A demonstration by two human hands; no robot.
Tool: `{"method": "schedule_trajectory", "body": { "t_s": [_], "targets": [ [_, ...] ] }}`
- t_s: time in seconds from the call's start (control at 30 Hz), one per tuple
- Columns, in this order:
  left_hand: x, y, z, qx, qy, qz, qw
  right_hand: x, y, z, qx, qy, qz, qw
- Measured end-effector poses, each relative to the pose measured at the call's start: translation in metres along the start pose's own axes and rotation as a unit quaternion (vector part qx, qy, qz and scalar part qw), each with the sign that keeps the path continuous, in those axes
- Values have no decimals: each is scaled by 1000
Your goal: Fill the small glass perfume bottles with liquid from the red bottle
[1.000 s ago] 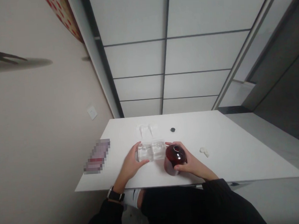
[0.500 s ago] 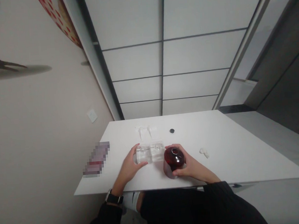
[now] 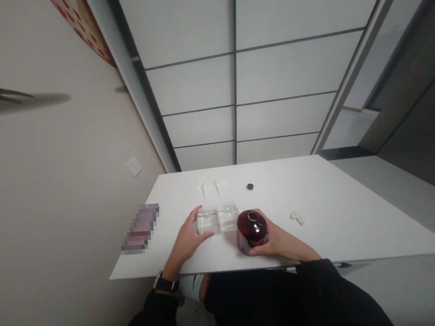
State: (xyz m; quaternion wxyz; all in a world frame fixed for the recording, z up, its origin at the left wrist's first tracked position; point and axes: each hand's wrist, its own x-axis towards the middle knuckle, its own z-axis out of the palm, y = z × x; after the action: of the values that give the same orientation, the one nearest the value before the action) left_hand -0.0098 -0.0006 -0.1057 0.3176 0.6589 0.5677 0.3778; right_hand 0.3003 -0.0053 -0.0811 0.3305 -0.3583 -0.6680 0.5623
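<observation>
Sitting at a white surface (image 3: pixel 329 215), a person in dark sleeves works with both bare hands near the front edge. The left hand (image 3: pixel 188 239), with a dark watch (image 3: pixel 166 284) on its wrist, is curled around the left end of a clear plastic box (image 3: pixel 217 220) that lies flat on the surface, thumb on the near side and fingers over the far side. The right hand (image 3: pixel 278 240) is wrapped around a dark red, rounded glass bottle (image 3: pixel 252 230) with a small open neck on top; it stands upright just to the right of the box, close beside it. Compared with half a second ago, both hands keep the same grips, and the bottle and box have hardly moved; the view itself has shifted slightly. Farther back lie a flat clear plastic piece (image 3: pixel 211 187) and a small black cap (image 3: pixel 250 186), well apart from the hands. A small crumpled white scrap (image 3: pixel 297 218) lies to the right of the bottle. A blurred reddish object (image 3: pixel 140 229) lies near the left edge of the surface.
</observation>
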Motion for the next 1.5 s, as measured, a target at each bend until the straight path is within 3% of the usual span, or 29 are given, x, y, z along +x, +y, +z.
{"method": "schedule_trajectory", "body": {
  "t_s": [0.3, 0.6, 0.93, 1.5],
  "targets": [
    [-1, 3, 0, 9, 1, -3, 1000, -5, -15, 2, -19, -34, 3, 999],
    [-1, 2, 1, 15, 5, 3, 1000, 1, -18, 33, 24, -118, 2, 993],
    [-1, 1, 1, 30, 2, 14, 999, 10, -8, 38, 61, -87, -7, 994],
    [0, 3, 4, -2, -8, 24, 1000, 11, 5, 23, 17, -46, 16, 999]
  ]
}}
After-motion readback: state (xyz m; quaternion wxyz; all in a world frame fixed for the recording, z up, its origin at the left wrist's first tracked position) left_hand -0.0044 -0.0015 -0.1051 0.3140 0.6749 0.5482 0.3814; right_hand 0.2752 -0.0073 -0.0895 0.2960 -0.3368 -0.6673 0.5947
